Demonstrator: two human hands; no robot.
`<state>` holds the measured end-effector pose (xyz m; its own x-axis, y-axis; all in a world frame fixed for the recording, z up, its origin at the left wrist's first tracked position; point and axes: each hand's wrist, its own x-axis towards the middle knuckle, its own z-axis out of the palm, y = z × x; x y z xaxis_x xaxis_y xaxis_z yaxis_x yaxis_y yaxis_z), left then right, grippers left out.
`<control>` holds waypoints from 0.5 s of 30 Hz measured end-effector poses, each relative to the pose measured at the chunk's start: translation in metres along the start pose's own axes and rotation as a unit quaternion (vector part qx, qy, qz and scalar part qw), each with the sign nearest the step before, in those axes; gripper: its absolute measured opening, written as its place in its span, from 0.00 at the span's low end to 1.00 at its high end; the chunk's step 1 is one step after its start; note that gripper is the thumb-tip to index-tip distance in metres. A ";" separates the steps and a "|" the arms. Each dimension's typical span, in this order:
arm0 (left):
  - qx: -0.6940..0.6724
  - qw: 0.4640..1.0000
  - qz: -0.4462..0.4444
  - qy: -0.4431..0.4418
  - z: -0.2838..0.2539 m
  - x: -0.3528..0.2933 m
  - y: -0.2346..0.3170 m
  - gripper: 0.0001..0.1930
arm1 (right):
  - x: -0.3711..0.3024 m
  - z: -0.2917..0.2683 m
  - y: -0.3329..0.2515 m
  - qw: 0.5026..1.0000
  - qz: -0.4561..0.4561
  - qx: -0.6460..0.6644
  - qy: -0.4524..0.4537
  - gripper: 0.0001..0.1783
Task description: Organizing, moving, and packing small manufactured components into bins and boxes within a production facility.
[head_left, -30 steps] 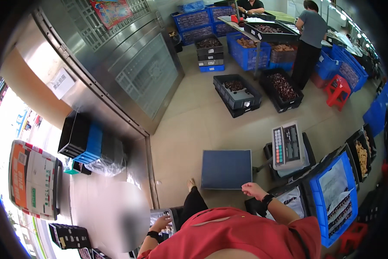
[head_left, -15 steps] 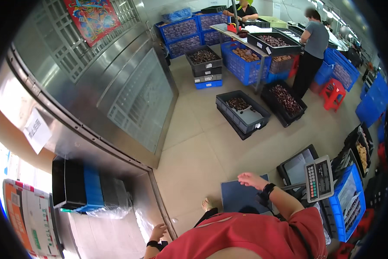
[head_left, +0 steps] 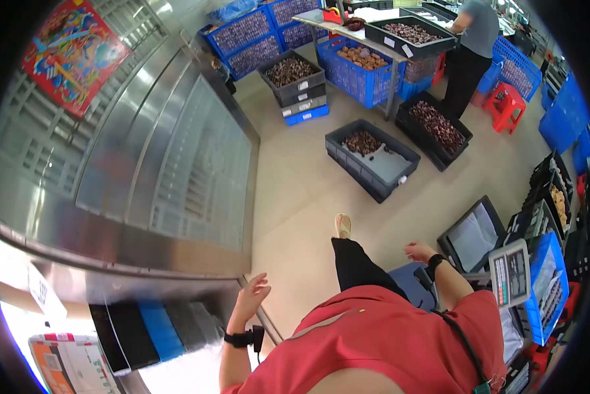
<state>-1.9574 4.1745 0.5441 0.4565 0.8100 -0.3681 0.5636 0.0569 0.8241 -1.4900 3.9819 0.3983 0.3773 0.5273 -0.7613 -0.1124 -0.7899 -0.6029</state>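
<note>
My left hand (head_left: pixel 250 297) is raised beside the metal door's frame, its fingers loosely bent and apart with nothing in them. A black band with a small device circles that wrist. Out to the right, my right hand (head_left: pixel 419 251) hangs over the floor near a blue-grey scale platform (head_left: pixel 413 282), also holding nothing, its fingers slightly curled. Closest to it are a dark crate with a pale liner (head_left: pixel 471 240) and the scale's display with keypad (head_left: pixel 510 274). Ahead on the floor sits a grey crate (head_left: pixel 390 177) partly filled with small dark brown pieces.
A large metal door (head_left: pixel 203 164) stands at left. Stacked grey crates (head_left: pixel 301 95) and a long crate of reddish-brown pieces (head_left: pixel 435 128) lie ahead. A person in grey (head_left: pixel 480 29) works at a table by a red stool (head_left: pixel 505 108). Blue crates (head_left: pixel 548 289) crowd the right side.
I have stepped forward, one sandalled foot now out ahead. My left hand has risen higher into view; my right hand has swung rightward past the scale platform. The floor crates appear closer.
</note>
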 end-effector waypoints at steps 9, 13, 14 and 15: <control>-0.032 0.997 -0.066 -0.034 -0.016 0.263 -0.026 0.20 | 0.225 0.002 -0.203 0.990 -0.135 0.029 -0.003 0.16; -0.053 0.964 -0.255 0.057 -0.065 0.304 -0.134 0.24 | 0.256 -0.035 -0.296 0.993 -0.107 0.040 -0.008 0.18; -0.382 0.877 -0.249 0.152 -0.066 0.310 -0.140 0.22 | 0.270 -0.044 -0.311 0.993 -0.119 0.022 0.001 0.18; -0.380 0.877 -0.255 0.146 -0.091 0.286 -0.197 0.22 | 0.280 -0.051 -0.327 0.993 -0.112 0.025 0.004 0.18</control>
<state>-2.0006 4.4476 0.3157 0.0196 0.6758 -0.7368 -0.0285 0.7371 0.6752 -1.3007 4.3716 0.3943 0.4054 0.6851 -0.6052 -0.0697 -0.6370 -0.7677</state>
